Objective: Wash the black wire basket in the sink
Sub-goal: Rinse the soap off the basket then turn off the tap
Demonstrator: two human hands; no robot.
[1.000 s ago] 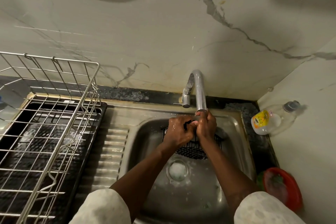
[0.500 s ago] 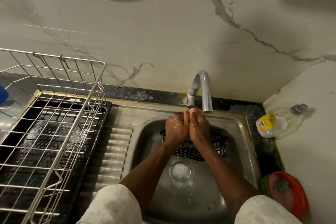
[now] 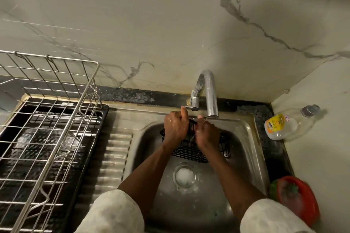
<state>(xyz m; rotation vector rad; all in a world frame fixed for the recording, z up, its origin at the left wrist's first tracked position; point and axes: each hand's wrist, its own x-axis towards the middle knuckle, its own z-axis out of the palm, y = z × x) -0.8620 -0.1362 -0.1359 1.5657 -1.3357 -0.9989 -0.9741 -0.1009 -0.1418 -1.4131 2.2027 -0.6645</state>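
Both hands, the left hand [image 3: 175, 128] and right hand [image 3: 205, 132], are clamped on the black wire basket's [image 3: 191, 152] rim, held at twelve o'clock in the sink [image 3: 244, 138] beneath the tap [image 3: 210, 92], presumably so water reaches it.

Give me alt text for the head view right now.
Two wet hands, left hand and right hand, grip the black wire basket under the faucet in a steel sink. A wire dish rack stands on the left; a plastic bottle lies on the right.
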